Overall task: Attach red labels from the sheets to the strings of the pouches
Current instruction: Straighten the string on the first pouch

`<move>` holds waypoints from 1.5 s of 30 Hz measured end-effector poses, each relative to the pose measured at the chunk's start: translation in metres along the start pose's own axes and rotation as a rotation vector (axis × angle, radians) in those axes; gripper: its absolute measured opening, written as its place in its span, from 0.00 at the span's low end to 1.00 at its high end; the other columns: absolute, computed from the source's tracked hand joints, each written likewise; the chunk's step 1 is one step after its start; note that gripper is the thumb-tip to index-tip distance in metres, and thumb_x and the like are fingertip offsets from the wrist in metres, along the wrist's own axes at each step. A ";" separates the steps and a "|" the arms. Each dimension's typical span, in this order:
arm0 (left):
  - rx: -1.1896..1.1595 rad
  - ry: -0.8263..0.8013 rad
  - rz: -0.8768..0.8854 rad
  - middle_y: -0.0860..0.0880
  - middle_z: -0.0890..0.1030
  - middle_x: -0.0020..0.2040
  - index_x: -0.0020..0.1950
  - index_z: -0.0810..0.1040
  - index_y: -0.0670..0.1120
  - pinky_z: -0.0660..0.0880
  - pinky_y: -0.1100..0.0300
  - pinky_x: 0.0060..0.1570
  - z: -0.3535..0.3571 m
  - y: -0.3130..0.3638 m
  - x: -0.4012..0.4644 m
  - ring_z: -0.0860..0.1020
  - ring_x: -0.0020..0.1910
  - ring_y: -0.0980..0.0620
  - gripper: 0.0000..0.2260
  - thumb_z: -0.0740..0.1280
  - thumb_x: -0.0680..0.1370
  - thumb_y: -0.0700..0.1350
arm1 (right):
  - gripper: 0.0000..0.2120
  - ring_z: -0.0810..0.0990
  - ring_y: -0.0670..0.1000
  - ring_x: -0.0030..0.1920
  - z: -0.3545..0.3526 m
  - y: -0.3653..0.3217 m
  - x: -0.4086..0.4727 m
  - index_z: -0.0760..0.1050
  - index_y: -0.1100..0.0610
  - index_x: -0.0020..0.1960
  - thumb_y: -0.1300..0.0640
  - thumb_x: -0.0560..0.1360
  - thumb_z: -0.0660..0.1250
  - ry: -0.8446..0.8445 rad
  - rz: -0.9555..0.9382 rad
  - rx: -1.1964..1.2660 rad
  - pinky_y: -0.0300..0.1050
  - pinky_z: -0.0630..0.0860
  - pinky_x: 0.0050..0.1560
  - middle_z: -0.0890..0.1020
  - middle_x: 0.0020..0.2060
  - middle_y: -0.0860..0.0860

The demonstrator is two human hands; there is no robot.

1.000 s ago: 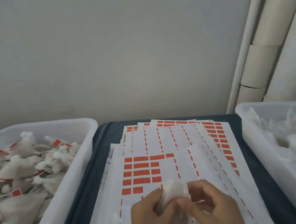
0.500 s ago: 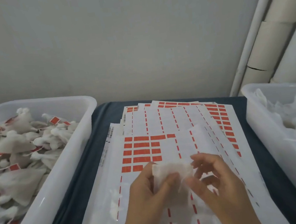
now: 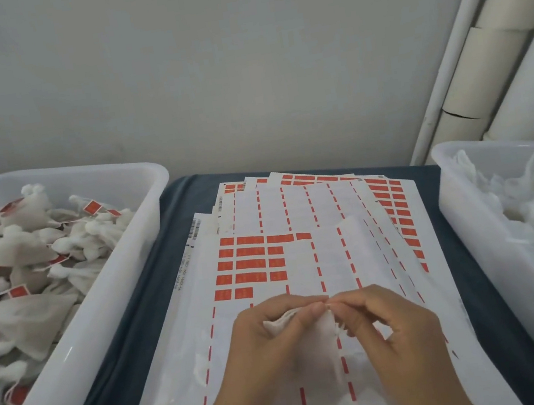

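Pouch (image 3: 288, 320) of white mesh sits in our left hand (image 3: 265, 338), whose thumb and fingers curl round its gathered top, just above the label sheets (image 3: 274, 305). Our right hand (image 3: 387, 330) meets it at the centre, thumb and forefinger pinched tight at the pouch's upper edge, where the string would be; the string itself is too fine for us to make out. Both hands hover over the top sheet, which is mostly stripped; a block of red labels (image 3: 250, 263) remains at its upper left. More sheets fan out beneath it on the dark blue table (image 3: 153, 288). On our left a white bin (image 3: 102, 313) holds pouches that already carry red tags. On our right a second white bin (image 3: 495, 255) holds a loose heap of white pouches, with pale cardboard tubes (image 3: 486, 58) leaning against the wall behind it.
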State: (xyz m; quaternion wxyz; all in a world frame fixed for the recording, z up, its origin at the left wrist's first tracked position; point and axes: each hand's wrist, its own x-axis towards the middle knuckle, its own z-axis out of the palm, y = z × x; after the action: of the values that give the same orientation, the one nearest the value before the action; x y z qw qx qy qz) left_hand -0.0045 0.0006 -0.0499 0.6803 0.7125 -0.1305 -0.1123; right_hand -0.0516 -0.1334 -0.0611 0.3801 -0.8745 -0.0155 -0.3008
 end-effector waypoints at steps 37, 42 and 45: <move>-0.084 -0.436 -0.566 0.52 0.66 0.26 0.30 0.68 0.48 0.57 0.68 0.22 -0.019 0.010 0.003 0.60 0.22 0.56 0.18 0.58 0.79 0.53 | 0.04 0.76 0.32 0.46 -0.018 0.001 0.008 0.72 0.43 0.39 0.44 0.67 0.62 -0.102 0.181 0.029 0.21 0.70 0.41 0.79 0.38 0.35; 0.157 -0.710 -0.480 0.54 0.63 0.26 0.27 0.68 0.53 0.57 0.65 0.25 -0.014 0.009 0.000 0.59 0.23 0.56 0.20 0.54 0.79 0.54 | 0.11 0.76 0.34 0.55 -0.001 -0.015 -0.005 0.73 0.47 0.43 0.41 0.70 0.58 -0.213 0.151 0.275 0.25 0.69 0.55 0.80 0.49 0.34; 0.131 -0.787 -0.438 0.54 0.66 0.27 0.29 0.74 0.56 0.61 0.65 0.25 -0.016 0.008 0.001 0.63 0.24 0.57 0.14 0.59 0.73 0.58 | 0.13 0.79 0.36 0.47 0.003 -0.015 -0.005 0.71 0.47 0.46 0.42 0.70 0.55 -0.242 0.239 0.343 0.27 0.73 0.47 0.80 0.47 0.36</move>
State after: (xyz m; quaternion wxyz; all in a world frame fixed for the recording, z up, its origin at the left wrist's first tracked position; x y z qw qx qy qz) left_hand 0.0016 0.0148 -0.0411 0.4924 0.6680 -0.2322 -0.5074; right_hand -0.0584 -0.1200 -0.0554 0.5513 -0.8225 -0.0080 -0.1396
